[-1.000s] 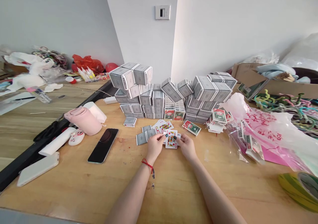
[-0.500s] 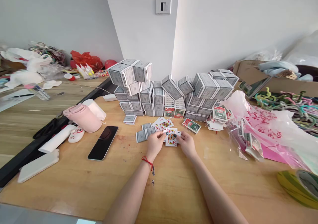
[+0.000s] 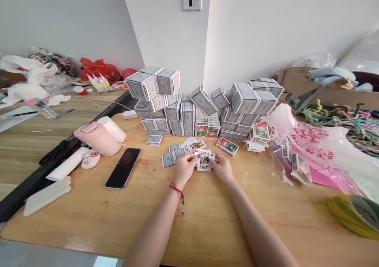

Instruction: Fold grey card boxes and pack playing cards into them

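Observation:
Between my two hands are a few playing cards, with a king of diamonds [image 3: 204, 165] facing me and an ace partly showing behind it. My left hand [image 3: 185, 170] pinches their left side, thumb on the front. On the right side, the thumb and fingers of my right hand [image 3: 222, 169] are closed on the same cards. Just beyond, several face-up cards [image 3: 197, 143] lie fanned on the wooden table [image 3: 142, 223]. Face-down grey-backed cards [image 3: 168, 159] lie left of my left hand. A card box [image 3: 227, 146] rests beyond my right hand.
Stacked bundles of grey-backed cards [image 3: 142, 84] form a wall at the back. A phone [image 3: 123, 168], a pink cup [image 3: 99, 138] and a white mouse-like object [image 3: 90, 159] lie left. Right are plastic bags [image 3: 318, 140], more card boxes [image 3: 261, 132] and yellow-green tape [image 3: 340, 215].
Both hands keep hold of the cards, which have barely shifted. The whole view has moved slightly; the table things stay in place.

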A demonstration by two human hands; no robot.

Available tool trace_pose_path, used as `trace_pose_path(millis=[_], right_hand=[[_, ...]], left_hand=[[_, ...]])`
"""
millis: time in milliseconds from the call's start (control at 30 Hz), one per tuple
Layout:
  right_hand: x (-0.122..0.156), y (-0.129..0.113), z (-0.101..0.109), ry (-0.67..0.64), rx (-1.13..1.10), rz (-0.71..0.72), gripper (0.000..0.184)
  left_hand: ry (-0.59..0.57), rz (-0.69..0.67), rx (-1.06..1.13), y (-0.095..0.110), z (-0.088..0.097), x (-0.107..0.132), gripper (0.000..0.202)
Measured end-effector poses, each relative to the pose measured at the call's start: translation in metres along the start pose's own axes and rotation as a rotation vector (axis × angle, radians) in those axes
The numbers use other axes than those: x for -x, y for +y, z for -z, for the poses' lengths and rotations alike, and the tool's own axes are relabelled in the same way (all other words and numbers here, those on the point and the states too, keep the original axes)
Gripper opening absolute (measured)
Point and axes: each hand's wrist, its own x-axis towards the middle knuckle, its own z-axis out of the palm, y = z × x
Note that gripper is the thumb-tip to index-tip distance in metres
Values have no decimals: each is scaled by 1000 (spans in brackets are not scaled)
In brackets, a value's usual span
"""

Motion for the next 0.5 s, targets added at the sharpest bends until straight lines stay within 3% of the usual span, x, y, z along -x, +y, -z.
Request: trace_pose_path(millis=[500], right_hand=[[-2,4,2,32,14,0,37]], left_hand=[[-44,26,32,2,4,-2,29]])
